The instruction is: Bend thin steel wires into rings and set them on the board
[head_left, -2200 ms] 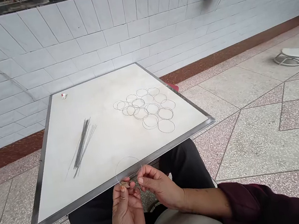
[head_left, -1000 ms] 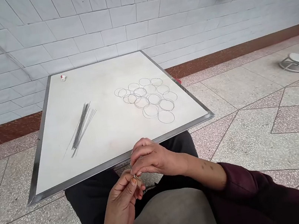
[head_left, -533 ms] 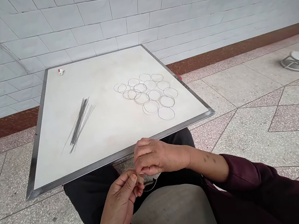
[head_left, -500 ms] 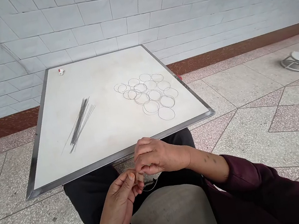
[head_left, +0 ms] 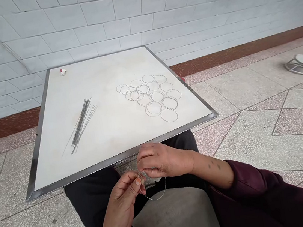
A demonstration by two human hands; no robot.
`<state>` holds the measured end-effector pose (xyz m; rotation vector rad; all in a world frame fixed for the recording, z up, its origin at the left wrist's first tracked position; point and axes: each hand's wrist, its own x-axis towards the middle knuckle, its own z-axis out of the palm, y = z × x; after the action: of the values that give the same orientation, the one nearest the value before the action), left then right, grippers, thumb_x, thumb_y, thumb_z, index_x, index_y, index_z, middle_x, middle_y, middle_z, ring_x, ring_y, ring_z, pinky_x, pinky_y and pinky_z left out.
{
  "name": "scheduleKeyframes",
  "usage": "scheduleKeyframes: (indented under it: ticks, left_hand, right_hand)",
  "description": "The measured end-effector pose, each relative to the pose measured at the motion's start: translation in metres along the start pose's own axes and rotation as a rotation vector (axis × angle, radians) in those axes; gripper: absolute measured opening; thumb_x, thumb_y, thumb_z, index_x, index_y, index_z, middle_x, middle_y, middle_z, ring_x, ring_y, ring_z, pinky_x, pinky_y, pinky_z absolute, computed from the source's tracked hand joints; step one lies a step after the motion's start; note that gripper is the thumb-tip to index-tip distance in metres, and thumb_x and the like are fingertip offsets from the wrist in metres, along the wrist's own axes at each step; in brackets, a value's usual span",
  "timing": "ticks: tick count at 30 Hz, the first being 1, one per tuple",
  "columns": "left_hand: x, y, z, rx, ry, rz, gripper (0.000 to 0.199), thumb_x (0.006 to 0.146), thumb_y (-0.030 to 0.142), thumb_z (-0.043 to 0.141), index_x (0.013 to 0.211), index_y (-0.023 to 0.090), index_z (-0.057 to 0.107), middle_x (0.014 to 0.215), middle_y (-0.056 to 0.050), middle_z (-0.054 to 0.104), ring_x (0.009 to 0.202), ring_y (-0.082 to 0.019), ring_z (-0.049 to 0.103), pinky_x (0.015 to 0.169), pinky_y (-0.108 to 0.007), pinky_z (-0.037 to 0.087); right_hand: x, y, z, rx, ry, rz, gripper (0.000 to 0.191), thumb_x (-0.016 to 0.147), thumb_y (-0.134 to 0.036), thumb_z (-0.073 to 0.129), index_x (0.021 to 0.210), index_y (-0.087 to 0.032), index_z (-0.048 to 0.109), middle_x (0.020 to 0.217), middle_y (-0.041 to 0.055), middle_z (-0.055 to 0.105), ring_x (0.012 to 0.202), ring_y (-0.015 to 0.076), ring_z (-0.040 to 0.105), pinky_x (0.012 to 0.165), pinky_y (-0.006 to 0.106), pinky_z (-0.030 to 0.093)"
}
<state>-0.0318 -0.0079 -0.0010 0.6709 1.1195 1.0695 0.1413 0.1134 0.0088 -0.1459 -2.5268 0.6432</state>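
A thin wire (head_left: 156, 199) hangs in a loop between my two hands, just off the front edge of the white table. My left hand (head_left: 126, 193) pinches it between thumb and fingers. Close beside it on the right, my right hand (head_left: 161, 160) is closed on the wire near its top, fingers curled. On the table (head_left: 102, 71), several wire rings (head_left: 169, 115) lie overlapping at the right. A bundle of straight wires (head_left: 80, 124) rests at the left.
A small white and red object (head_left: 63, 72) sits at the table's back left corner. The metal table edge (head_left: 78, 178) runs right in front of my hands. A white-topped stool (head_left: 302, 63) stands on the floor far right, and a tiled wall (head_left: 116, 27) rises behind the table.
The wire loop between my hands now hangs wider and lower. My left hand has shifted slightly to the right, and my right hand is slightly lower.
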Motion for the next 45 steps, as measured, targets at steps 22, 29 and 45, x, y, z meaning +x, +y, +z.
scheduleKeyframes:
  ticks: [22, 29, 45]
  left_hand:
    - [0.005, 0.0, -0.006, 0.223, 0.026, 0.07, 0.023, 0.089, 0.035, 0.061, 0.072, 0.022, 0.067, 0.073, 0.0, 0.055, 0.073, -0.018, 0.048, 0.072, -0.03, 0.039]
    - [0.004, 0.002, -0.001, -0.021, 0.025, -0.006, 0.02, 0.088, 0.037, 0.061, 0.08, 0.021, 0.071, 0.084, -0.004, 0.062, 0.081, -0.022, 0.056, 0.082, -0.036, 0.044]
    - [0.005, -0.005, 0.003, -0.405, 0.11, -0.109, 0.011, 0.076, 0.025, 0.078, 0.082, 0.018, 0.072, 0.078, -0.001, 0.06, 0.069, -0.013, 0.054, 0.082, -0.037, 0.051]
  right_hand:
    - [0.004, -0.007, 0.0, 0.004, -0.078, 0.026, 0.012, 0.1, -0.023, 0.051, 0.096, -0.016, 0.06, 0.086, 0.0026, 0.064, 0.082, 0.0134, 0.057, 0.078, 0.026, 0.048]
    - [0.003, -0.007, 0.002, -0.102, -0.059, 0.082, 0.013, 0.098, -0.018, 0.048, 0.088, -0.017, 0.055, 0.083, 0.0033, 0.059, 0.078, 0.0141, 0.05, 0.075, 0.027, 0.047]
    - [-0.009, -0.001, 0.014, -0.104, 0.213, 0.186, 0.012, 0.092, -0.01, 0.049, 0.086, -0.018, 0.055, 0.08, 0.0044, 0.061, 0.076, 0.0154, 0.053, 0.067, 0.026, 0.046]
